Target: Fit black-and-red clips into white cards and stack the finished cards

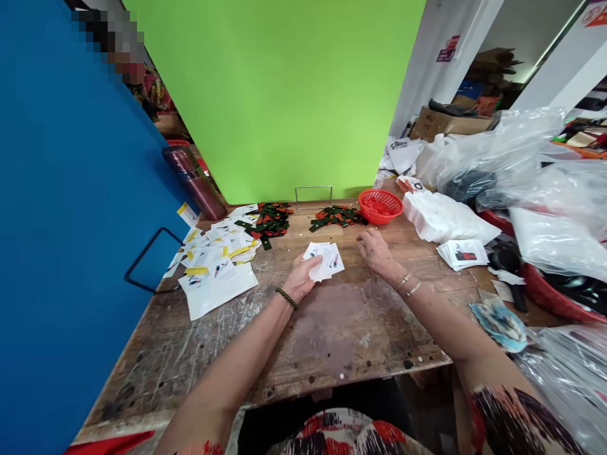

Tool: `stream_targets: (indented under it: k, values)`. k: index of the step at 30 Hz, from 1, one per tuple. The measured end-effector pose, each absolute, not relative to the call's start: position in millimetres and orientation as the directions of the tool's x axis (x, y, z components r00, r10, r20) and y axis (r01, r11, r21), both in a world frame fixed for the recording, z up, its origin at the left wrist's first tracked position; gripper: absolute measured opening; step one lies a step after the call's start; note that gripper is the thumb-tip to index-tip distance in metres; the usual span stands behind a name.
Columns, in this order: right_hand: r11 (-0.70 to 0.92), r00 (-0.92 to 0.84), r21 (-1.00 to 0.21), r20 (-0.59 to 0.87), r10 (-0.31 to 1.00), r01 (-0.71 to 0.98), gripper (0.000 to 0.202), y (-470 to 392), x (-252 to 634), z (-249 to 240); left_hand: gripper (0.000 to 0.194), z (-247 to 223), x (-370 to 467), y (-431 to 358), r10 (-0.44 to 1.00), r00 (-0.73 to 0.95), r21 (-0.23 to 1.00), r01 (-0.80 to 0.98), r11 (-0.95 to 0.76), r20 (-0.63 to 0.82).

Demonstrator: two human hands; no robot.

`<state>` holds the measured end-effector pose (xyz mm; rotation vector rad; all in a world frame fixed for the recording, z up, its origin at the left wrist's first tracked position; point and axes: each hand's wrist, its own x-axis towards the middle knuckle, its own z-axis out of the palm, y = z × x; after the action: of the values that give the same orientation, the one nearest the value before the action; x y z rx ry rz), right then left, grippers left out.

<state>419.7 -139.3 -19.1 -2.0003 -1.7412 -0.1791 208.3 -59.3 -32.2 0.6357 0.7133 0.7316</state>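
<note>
My left hand (303,276) is closed on several white printed cards (326,260), fanned slightly, with the thumb across the top one. To their right, my right hand (376,251) hovers over the table, fingers loosely bent and a little apart, with nothing visible in them. Just beyond it lies a pile of small dark green and red pieces (337,217). A red plastic basket (380,206) with red contents stands behind that hand. Another heap of green and red pieces (270,221) sits farther left, beside a spread of white and yellow cards (222,246).
A green panel (284,95) closes off the back and a blue panel (61,221) the left. A dark red flask (196,183) leans in the left corner. White bags (448,217), a card stack (462,254) and a blue cloth (500,323) crowd the right side.
</note>
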Motion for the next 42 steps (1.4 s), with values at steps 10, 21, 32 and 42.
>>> stream_targets:
  k: [10,21,32,42]
  values:
    - [-0.18,0.26,-0.273,0.293,0.92,0.945,0.061,12,457,-32,0.032,-31,203,-59,0.799,0.475,0.704,-0.418,0.574,-0.369]
    - [-0.133,0.216,-0.286,0.282,0.935,0.949,0.049,-27,461,-51,0.042,-32,203,-55,0.773,0.514,0.668,-0.43,0.608,-0.373]
    - [0.18,-0.121,-0.171,0.31,0.943,0.969,0.054,2,404,-32,0.042,-35,200,-55,0.771,0.531,0.661,-0.441,0.606,-0.352]
    - [0.332,-0.269,-0.293,0.234,0.934,0.897,0.029,-25,403,-27,0.04,-34,204,-59,0.783,0.517,0.676,-0.441,0.59,-0.345]
